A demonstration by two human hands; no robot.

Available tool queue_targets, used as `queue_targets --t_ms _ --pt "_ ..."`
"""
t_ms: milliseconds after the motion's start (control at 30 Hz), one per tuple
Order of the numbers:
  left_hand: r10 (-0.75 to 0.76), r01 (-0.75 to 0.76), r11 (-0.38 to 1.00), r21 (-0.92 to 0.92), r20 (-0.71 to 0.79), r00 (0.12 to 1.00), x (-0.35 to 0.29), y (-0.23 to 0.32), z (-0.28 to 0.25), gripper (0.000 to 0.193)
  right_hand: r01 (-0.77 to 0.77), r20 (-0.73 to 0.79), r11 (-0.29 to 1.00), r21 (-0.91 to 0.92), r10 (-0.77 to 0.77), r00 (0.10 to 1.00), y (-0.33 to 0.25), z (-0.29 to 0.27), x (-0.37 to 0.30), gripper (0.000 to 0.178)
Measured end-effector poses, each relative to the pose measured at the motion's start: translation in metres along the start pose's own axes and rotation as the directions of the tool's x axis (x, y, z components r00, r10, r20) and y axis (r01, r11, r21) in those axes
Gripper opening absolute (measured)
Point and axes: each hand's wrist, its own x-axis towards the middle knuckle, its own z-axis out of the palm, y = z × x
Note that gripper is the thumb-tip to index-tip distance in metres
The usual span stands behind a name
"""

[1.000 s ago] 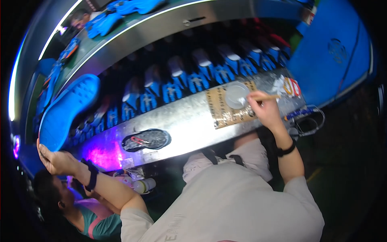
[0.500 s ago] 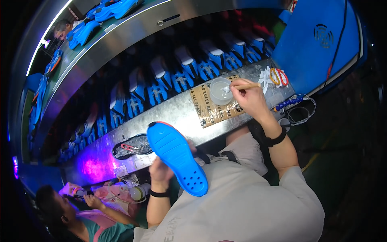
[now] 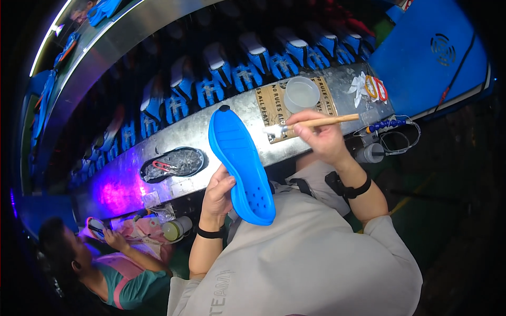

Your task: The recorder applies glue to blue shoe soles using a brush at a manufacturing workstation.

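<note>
My left hand [image 3: 219,192] grips a blue shoe sole [image 3: 240,168] by its left edge, thumb on the rim. The sole's hollow side, with a raised rim and small holes at the near end, faces up. In my right hand [image 3: 324,142] is a wooden-handled brush [image 3: 332,120], its whitish bristles pointing left, beside the sole and apart from it. Beyond the brush, a round translucent tub [image 3: 288,101] stands on a piece of printed cardboard [image 3: 329,94]. Left of the sole, a dark sole-shaped piece [image 3: 201,159] lies on the bench with a red clip-like item on it.
A metal bench [image 3: 221,102] runs across, with rows of blue and white shoes [image 3: 216,66] behind it. Scissors [image 3: 381,90] with red and yellow handles lie near white scraps and a blue panel [image 3: 416,58]. A co-worker [image 3: 132,276] sits at lower left holding a shoe piece.
The brush has come out of the tub and moved nearer the sole. The sole has tilted, bringing its hollow side more into view, and shifted slightly up; my left thumb now shows on its edge.
</note>
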Motion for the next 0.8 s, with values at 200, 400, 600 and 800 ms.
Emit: queue_targets --t_ms 200,400,600,800 --pt "-0.028 0.024 0.998 0.059 0.076 0.997 -0.005 0.003 0.005 0.065 -0.035 0.099 0.996 -0.085 0.043 0.994 0.009 0.018 -0.006 0.011" --pt "-0.100 0.084 0.988 0.132 0.116 0.988 -0.011 0.012 0.008 0.069 0.013 -0.005 0.998 -0.066 -0.013 1.000 0.009 0.022 0.006 0.011" --pt "-0.084 0.071 0.987 0.145 0.085 0.993 -0.012 0.020 0.007 0.070 0.109 0.068 0.988 -0.109 -0.102 0.992 0.004 0.017 0.006 0.011" --pt "0.055 -0.056 0.953 0.297 0.013 0.998 -0.006 0.025 0.013 0.075 0.150 0.216 0.979 -0.137 -0.118 0.969 -0.008 0.018 0.001 0.010"
